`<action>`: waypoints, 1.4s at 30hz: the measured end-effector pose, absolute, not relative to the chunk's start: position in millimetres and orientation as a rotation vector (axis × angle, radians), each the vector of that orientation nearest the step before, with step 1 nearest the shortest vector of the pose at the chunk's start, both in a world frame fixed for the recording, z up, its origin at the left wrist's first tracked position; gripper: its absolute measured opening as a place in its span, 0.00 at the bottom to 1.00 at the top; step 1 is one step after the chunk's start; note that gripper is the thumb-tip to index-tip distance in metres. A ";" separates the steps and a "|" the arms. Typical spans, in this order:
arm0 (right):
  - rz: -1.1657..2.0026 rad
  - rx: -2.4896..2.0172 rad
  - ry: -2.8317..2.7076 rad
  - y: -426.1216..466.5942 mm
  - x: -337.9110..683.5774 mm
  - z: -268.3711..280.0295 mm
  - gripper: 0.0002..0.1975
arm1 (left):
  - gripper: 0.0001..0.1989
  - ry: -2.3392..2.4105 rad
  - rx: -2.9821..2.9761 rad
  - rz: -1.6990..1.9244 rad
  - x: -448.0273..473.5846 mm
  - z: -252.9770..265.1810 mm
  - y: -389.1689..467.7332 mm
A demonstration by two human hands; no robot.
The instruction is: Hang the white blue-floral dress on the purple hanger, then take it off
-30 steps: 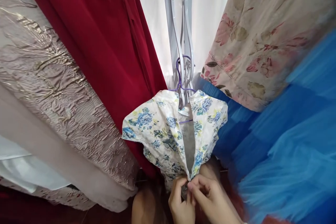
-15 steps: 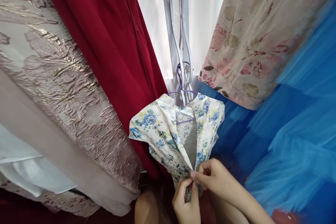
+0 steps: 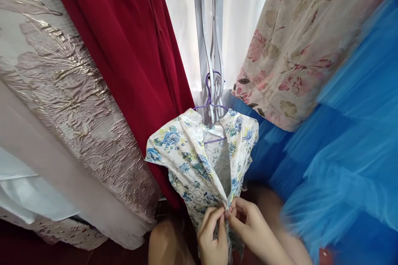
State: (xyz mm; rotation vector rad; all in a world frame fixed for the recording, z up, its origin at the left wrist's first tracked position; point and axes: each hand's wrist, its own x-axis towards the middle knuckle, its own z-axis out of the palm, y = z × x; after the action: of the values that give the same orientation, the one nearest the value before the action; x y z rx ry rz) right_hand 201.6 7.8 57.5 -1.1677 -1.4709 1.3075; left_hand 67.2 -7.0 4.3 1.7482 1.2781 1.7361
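A white short-sleeved blouse with blue and yellow flowers hangs on a purple wire hanger. Its front is open in a V from the collar down to my fingers. My left hand pinches the front edge of the blouse from the left and below. Beside it, my right hand pinches the opposite edge, the fingertips of both hands meeting at the bottom of the V. Whatever small fastening may lie between the fingertips is hidden. Below the hands the blouse hem is partly covered.
A grey-white strap stand carries the hanger. To the left hang a dark red cloth and a shiny pink-gold patterned fabric. On the right are a pink-flowered cloth and blue tulle. My bare knee shows below.
The view has shifted slightly, so the blouse and hanger sit a little further left. Both hands stay pinched at the front edges, with the right fingers shifted slightly around the edge.
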 end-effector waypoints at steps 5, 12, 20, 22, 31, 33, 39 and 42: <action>1.457 -1.064 -1.370 8.3 204.7 47.8 0.14 | 0.09 1.285 1.714 1.747 70.4 5.4 -5.2; 1.731 -1.032 -1.103 13.5 216.9 46.4 0.23 | 0.07 1.301 1.460 1.818 91.1 7.5 -2.0; 1.746 -1.070 -0.901 13.1 197.5 45.0 0.24 | 0.11 1.366 1.374 1.803 86.0 1.2 -6.6; 1.711 -1.056 -0.867 17.2 191.7 54.9 0.23 | 0.13 1.370 1.358 1.779 86.4 -0.9 -7.5; 1.309 -0.827 -0.991 109.9 179.8 181.8 0.15 | 0.13 1.412 1.468 1.665 76.7 -16.3 -11.6; 1.290 -0.772 -0.989 130.9 174.9 203.5 0.14 | 0.13 1.433 1.482 1.635 71.7 -22.9 -12.3; 1.252 -0.655 -0.990 146.1 165.2 215.9 0.14 | 0.12 1.460 1.573 1.516 54.2 -38.2 -4.5; 1.235 -0.660 -1.036 136.8 168.9 205.7 0.12 | 0.10 1.449 1.740 1.501 38.9 -11.4 14.7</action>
State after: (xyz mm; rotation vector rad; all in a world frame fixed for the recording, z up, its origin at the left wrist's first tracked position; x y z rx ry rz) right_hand 168.9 136.8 205.7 -0.6596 -1.0358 1.2346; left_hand 38.9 14.7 -11.4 1.7397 1.4489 1.5011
